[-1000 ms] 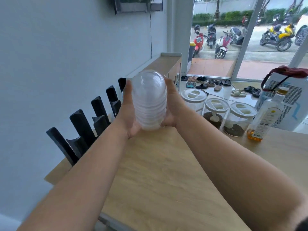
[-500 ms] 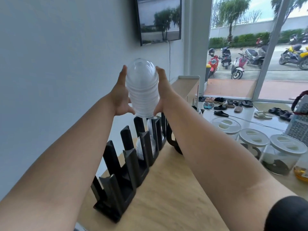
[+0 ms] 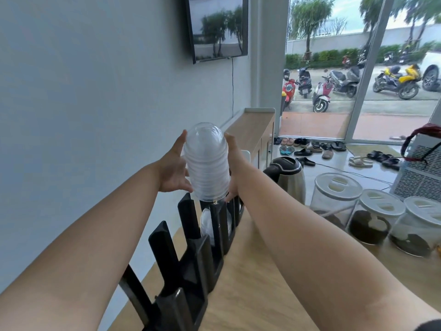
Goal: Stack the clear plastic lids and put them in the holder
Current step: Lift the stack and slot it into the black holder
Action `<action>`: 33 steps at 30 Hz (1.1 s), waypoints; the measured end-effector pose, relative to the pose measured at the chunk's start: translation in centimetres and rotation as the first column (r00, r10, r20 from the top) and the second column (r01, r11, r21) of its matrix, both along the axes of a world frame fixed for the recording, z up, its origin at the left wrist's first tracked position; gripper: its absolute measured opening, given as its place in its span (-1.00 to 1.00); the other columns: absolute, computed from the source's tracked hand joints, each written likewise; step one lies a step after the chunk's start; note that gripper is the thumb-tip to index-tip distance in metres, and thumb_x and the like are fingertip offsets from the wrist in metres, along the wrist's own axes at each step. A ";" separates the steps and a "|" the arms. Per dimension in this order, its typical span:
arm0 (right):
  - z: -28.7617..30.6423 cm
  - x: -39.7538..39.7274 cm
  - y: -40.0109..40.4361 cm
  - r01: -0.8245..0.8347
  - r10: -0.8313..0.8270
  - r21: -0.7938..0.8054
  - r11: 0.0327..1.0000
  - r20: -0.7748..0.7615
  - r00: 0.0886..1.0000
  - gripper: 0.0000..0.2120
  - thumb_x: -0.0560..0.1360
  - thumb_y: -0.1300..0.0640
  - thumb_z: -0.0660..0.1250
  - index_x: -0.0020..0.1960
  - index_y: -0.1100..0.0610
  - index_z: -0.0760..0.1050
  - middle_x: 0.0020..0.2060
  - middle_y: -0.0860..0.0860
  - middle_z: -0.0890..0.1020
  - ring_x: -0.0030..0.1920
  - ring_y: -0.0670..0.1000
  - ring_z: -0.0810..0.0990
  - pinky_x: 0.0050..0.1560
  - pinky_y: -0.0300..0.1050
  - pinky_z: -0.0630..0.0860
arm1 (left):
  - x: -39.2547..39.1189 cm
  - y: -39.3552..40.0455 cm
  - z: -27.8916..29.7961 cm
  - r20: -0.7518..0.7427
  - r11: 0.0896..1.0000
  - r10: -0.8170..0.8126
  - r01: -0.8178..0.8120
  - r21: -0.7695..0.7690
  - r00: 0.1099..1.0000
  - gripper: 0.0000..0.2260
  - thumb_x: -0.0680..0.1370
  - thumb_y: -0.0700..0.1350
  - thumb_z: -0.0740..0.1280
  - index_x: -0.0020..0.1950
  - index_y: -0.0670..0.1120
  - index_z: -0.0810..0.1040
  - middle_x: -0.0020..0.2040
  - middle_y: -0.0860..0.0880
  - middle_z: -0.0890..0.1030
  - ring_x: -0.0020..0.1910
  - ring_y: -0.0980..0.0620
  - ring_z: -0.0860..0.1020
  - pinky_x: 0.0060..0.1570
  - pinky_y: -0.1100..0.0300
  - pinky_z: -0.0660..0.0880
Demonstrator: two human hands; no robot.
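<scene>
A tall stack of clear domed plastic lids (image 3: 207,163) is held upright between both my hands, dome end up. My left hand (image 3: 173,169) presses its left side and my right hand (image 3: 235,163) its right side. The stack's open bottom hovers just above the far compartment of the black slotted holder (image 3: 191,254), which runs along the wall on the wooden counter (image 3: 250,295). A few clear lids (image 3: 206,223) sit inside that far compartment, below the stack. The nearer compartments look empty.
A steel kettle with a black lid (image 3: 290,175) stands right of the holder's far end. Three clear jars with white lids (image 3: 338,194) line the counter's right side, with a white appliance (image 3: 422,168) behind them. The grey wall (image 3: 83,115) is close on the left.
Both hands raised the lid stack off the counter, carried it left toward the holder, and have now lowered it until its bottom is just above the far compartment.
</scene>
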State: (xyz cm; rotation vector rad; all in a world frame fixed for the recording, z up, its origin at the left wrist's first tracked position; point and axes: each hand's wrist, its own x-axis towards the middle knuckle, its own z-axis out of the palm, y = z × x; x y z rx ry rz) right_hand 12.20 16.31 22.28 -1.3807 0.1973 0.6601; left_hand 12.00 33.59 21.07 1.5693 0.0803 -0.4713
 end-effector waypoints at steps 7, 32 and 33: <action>1.2 -1.6 -0.7 0.080 -0.073 -0.077 0.994 0.086 0.994 -0.45 0.56 -0.33 0.08 0.09 0.15 0.46 -0.16 0.13 0.47 -0.18 0.11 0.47 -0.33 0.01 0.24 | 1.8 1.4 -0.9 -0.058 0.999 -0.042 0.042 -0.009 0.997 -0.08 0.38 0.60 -0.09 0.50 0.03 0.38 0.41 -0.16 0.49 0.31 -0.26 0.53 0.27 -0.32 0.44; -17.5 13.2 4.0 0.262 -0.273 -0.098 0.960 -0.120 0.955 0.43 -0.42 -0.70 0.25 0.43 -0.22 0.32 0.35 0.10 0.52 0.24 0.34 0.52 0.26 0.45 0.30 | 4.0 1.7 -4.3 -0.107 0.965 -0.008 0.035 0.260 0.994 0.14 0.09 0.71 0.10 0.57 0.14 0.20 0.51 -0.07 0.33 0.32 -0.38 0.47 0.42 -0.38 0.06; -18.6 14.0 4.1 0.244 -0.260 -0.123 0.962 -0.138 0.956 0.48 -0.46 -0.70 0.23 0.45 -0.23 0.28 0.35 0.10 0.50 0.25 0.34 0.51 0.26 0.45 0.26 | 3.9 1.7 -4.9 -0.098 0.973 0.001 0.022 0.231 0.995 0.12 0.13 0.69 0.11 0.56 0.09 0.25 0.46 -0.10 0.38 0.34 -0.28 0.46 0.36 -0.25 0.31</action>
